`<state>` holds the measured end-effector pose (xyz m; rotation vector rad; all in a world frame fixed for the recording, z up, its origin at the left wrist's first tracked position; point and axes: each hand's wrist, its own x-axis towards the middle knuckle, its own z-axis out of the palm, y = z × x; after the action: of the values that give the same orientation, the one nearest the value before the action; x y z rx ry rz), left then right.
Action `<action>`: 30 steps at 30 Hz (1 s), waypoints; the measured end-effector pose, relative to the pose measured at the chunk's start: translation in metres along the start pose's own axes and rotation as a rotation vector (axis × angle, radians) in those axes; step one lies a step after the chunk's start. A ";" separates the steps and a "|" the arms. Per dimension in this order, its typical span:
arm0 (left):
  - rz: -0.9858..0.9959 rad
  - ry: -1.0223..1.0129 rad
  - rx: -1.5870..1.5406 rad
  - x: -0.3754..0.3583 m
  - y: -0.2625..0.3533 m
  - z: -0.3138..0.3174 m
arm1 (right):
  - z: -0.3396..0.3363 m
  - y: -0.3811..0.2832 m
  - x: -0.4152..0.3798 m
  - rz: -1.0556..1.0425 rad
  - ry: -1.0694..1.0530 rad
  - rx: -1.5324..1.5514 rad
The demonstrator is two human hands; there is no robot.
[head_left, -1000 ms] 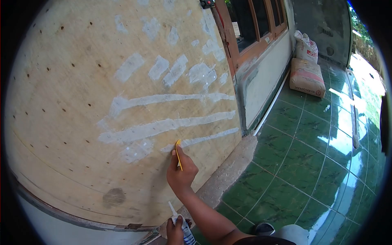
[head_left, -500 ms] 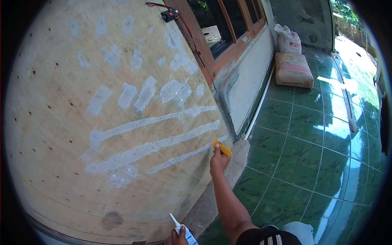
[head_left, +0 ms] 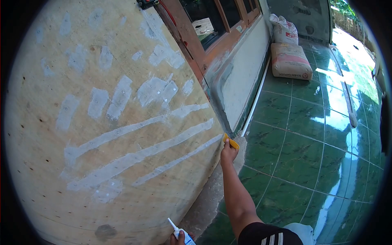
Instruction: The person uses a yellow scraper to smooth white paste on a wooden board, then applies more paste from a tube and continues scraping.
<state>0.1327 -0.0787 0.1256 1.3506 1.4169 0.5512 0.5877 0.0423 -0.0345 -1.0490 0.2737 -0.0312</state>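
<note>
Along the lowest white strip (head_left: pixel 175 160), the right hand (head_left: pixel 229 153) had moved the pinched scraper (head_left: pixel 234 144) to the board (head_left: pixel 41 163)'s right edge; the left hand (head_left: pixel 176 240) gripped a tube (head_left: pixel 188 238) near its bottom. Strip laid; leftward dark spots (head_left: pixel 41 120) remained bare.

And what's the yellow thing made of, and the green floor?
The yellow scraper looks like plastic: thin, with bright, even colour, but it's too small to be sure. The green floor looks like glossy ceramic tile, with pale joint lines and bright reflections.
</note>
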 end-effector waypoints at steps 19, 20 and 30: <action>0.063 0.030 -0.029 -0.022 -0.002 -0.025 | 0.030 -0.147 -0.199 -0.127 -0.270 0.002; 0.053 -0.001 -0.081 -0.025 0.005 -0.024 | 0.031 -0.157 -0.214 -0.164 -0.271 -0.054; 0.117 0.067 0.315 0.001 -0.024 -0.037 | 0.040 -0.260 -0.365 -0.534 -0.634 0.019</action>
<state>0.0903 -0.0717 0.1172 1.6866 1.5316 0.4654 0.2722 0.0029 0.2839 -1.0360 -0.5826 -0.1772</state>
